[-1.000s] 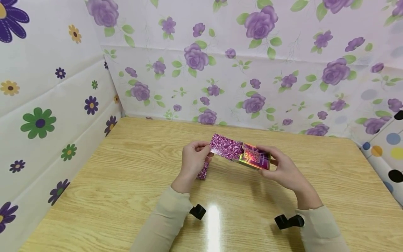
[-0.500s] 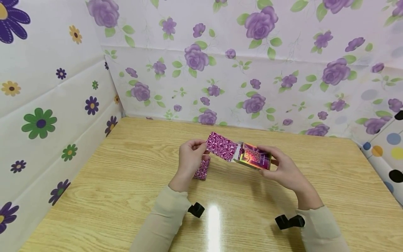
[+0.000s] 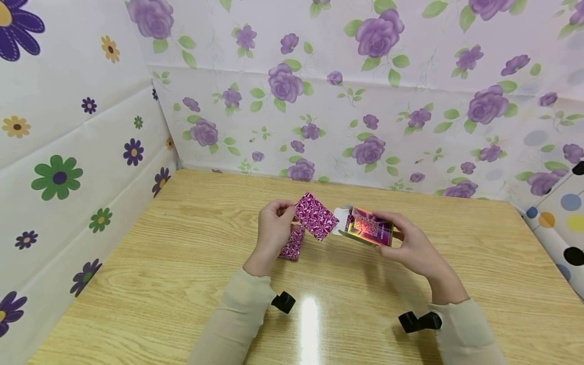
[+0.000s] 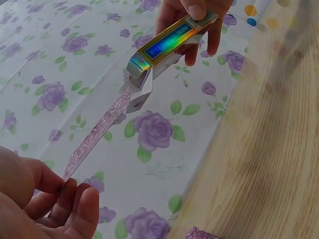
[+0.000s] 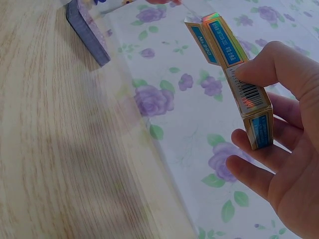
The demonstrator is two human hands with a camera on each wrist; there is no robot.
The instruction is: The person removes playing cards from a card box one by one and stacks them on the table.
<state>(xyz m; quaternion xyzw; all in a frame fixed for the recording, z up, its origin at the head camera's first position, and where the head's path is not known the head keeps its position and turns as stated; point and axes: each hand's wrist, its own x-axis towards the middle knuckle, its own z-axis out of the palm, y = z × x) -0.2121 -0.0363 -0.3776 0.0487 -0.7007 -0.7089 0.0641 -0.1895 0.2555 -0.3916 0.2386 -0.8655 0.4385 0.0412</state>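
My left hand (image 3: pixel 274 230) pinches one corner of a purple-and-white swirled playing card (image 3: pixel 317 216) between thumb and fingers. In the left wrist view the card (image 4: pixel 97 132) is seen nearly edge-on, its far end close to the box's open flap. My right hand (image 3: pixel 412 248) grips a shiny purple-and-gold card box (image 3: pixel 369 226), thumb along one narrow side and fingers on the other. The box is held above the table, its open end facing left. A barcode shows on the box (image 5: pixel 239 84) in the right wrist view. Partly behind my left hand, a deck of cards (image 3: pixel 292 245) lies on the table.
The wooden table (image 3: pixel 182 284) stretches out around both hands. Behind it hangs a white sheet (image 3: pixel 328 126) with purple roses, and another flowered sheet (image 3: pixel 82 203) covers the left side. Black camera mounts (image 3: pixel 284 302) sit on both wrists.
The card has come away from the box's mouth, shifting left and tilting steeper, as my left hand drew back slightly. More of the white flap now shows. My right hand and the box stay put.
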